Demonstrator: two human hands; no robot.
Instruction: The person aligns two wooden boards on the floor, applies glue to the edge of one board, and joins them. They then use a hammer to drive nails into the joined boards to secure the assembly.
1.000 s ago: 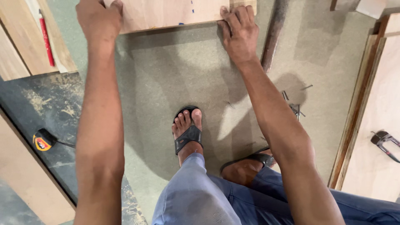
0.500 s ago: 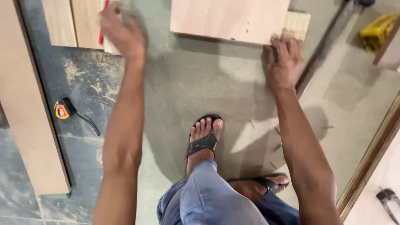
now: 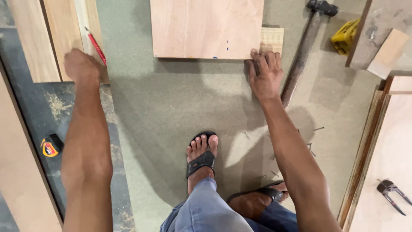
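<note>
The right hand [image 3: 266,73] is flat on the floor, fingers spread, its fingertips pressed against the lower right corner of the plywood panel [image 3: 206,28] — touching its edge, not gripping anything. That panel lies flat on the grey-green floor [image 3: 171,107] at the top of the view, straight ahead of the person. Just behind the hand, tucked against the panel's right side, sits a small pale wood block [image 3: 272,39].

Over on the other side, the left hand [image 3: 81,66] is down by the stacked boards [image 3: 51,38], knuckles up, fingers curled under — whether they are closed on anything cannot be told from here. A red pencil [image 3: 95,45] lies on those boards, right beside that hand.

A hammer [image 3: 307,47] stretches along the floor near the right wrist, head up at the top edge, with a yellow tool [image 3: 345,36] just past it. A few loose nails [image 3: 311,144] are scattered near the right forearm. A tape measure [image 3: 50,146] rests on the dark surface at left, pincers [image 3: 390,193] on the board at far right. One sandalled foot [image 3: 201,157] is planted mid-floor.
</note>
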